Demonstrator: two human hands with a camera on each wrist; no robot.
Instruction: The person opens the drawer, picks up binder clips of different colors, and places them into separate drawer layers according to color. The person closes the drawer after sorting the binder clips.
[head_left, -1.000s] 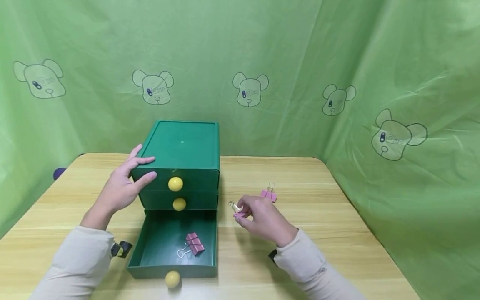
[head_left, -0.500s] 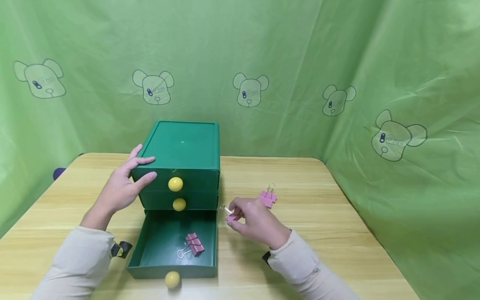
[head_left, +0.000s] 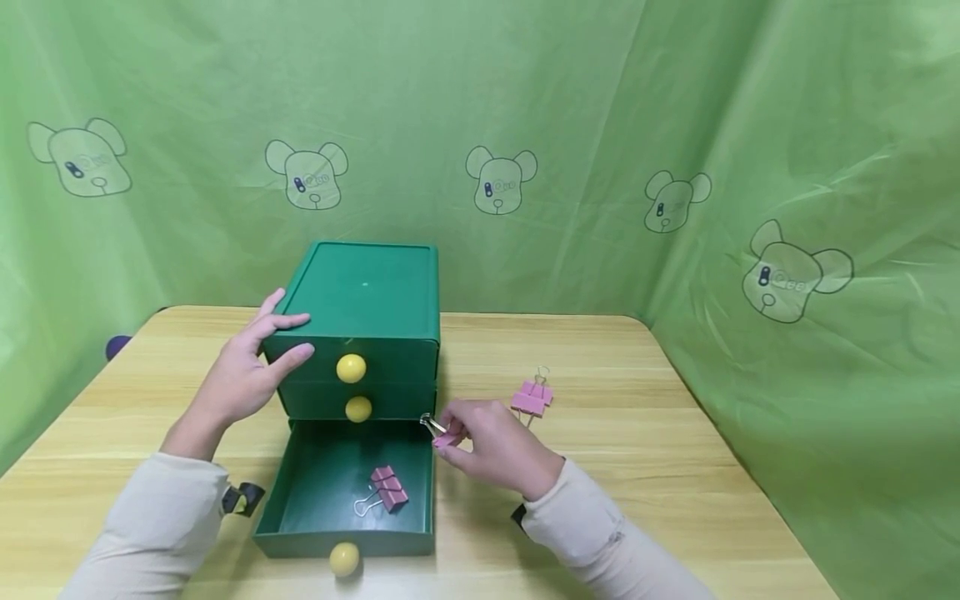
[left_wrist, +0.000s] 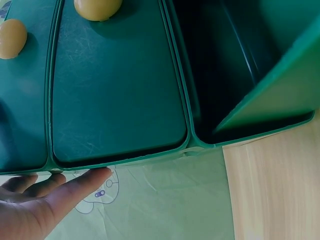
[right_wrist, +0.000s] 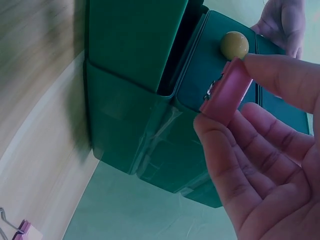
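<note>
My left hand [head_left: 243, 371] rests against the upper left side of a green drawer cabinet [head_left: 363, 287], fingers spread and fairly straight over its top edge. My right hand [head_left: 498, 442] pinches a pink binder clip [right_wrist: 227, 92] between thumb and forefinger, at the right side of the pulled-out bottom drawer [head_left: 322, 483]. The clip's metal handles point left over the drawer's rear right corner in the head view. Inside that drawer lies another pink binder clip [head_left: 388, 488]. Behind my right hand, a further pink binder clip [head_left: 532, 398] lies on the wooden table.
Yellow round knobs [head_left: 351, 367] stick out from the drawer fronts; the upper two drawers are closed. A green curtain [head_left: 570, 125] with bear-face prints surrounds the wooden table [head_left: 615, 367] at the back and sides.
My right hand has moved left with the pinched binder clip, from the bare table to the drawer's right edge. More of the clip behind it now shows. My left hand stays still.
</note>
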